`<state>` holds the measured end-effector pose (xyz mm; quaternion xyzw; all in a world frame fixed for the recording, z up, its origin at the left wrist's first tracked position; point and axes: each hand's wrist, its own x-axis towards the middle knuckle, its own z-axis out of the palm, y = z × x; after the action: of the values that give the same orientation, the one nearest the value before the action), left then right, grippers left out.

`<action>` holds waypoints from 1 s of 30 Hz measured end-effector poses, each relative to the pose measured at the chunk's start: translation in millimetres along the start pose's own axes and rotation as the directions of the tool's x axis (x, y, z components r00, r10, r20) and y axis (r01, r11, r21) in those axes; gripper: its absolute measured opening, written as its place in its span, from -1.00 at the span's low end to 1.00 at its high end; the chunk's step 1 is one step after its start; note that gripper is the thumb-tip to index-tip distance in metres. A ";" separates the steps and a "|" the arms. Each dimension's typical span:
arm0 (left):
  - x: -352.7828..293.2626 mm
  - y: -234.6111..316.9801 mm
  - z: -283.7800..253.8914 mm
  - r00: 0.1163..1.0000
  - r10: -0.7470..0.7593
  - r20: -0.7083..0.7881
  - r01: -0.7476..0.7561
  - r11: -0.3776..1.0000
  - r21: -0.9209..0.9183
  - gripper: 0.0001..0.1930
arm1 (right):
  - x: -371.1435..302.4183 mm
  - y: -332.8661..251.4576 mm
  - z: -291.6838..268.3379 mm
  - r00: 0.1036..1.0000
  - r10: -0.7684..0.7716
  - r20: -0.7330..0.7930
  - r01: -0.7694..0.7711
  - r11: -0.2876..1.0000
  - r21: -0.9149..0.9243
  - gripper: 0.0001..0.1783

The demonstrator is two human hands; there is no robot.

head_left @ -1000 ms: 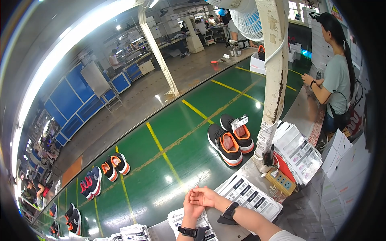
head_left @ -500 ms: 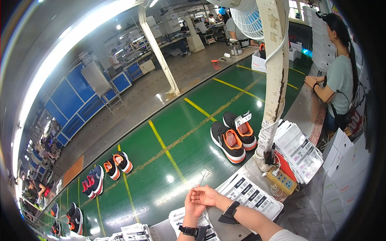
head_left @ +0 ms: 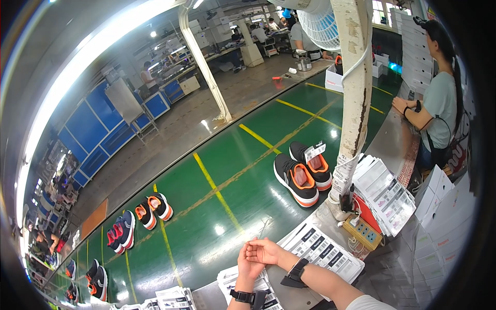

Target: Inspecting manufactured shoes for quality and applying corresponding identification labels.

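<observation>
My left hand [head_left: 249,262] and my right hand [head_left: 267,252] rest together at the near edge of the green conveyor belt [head_left: 194,237]. The right fingers lie curled over the left ones, and both hands look closed with nothing visible in them. Below the left hand is a stack of printed label sheets [head_left: 227,282]. A larger stack of label sheets [head_left: 323,253] lies beside my right forearm. Ahead and to the right, a pair of black sneakers [head_left: 297,182] with orange lining stands on the belt, a white tag on the farther shoe.
More sneakers [head_left: 121,230] stand along the belt at left. A worn white post [head_left: 356,98] rises by the right edge, near a yellow power strip [head_left: 363,232] and leaning printed sheets [head_left: 385,196]. A co-worker [head_left: 439,103] sits at far right, beside stacked white boxes.
The sneakers and the belt's yellow lines have shifted slightly right and away along the belt. My hands have stayed in the same pose.
</observation>
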<state>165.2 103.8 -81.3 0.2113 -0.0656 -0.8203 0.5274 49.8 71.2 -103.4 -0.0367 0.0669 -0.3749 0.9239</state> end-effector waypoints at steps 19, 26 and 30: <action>-2.3 0.3 3.7 0.999 0.000 -0.037 0.002 0.998 0.056 -0.58 | -8.3 -4.3 15.5 0.997 -0.032 -0.071 0.029 0.999 -0.043 -0.81; -3.9 0.2 5.6 1.000 -0.012 0.010 0.013 0.999 -0.034 -0.70 | -10.1 -5.1 19.0 0.990 -0.048 -0.132 0.039 0.997 -0.074 -0.82; -1.8 1.6 -1.4 1.000 -0.003 0.014 0.003 0.999 -0.040 -0.74 | -7.2 -2.8 18.5 0.994 -0.032 -0.103 0.026 0.998 -0.059 -0.80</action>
<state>167.8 104.9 -81.6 0.1951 -0.0525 -0.8237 0.5298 45.5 74.5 -84.0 -0.0448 0.1251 -0.3874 0.9123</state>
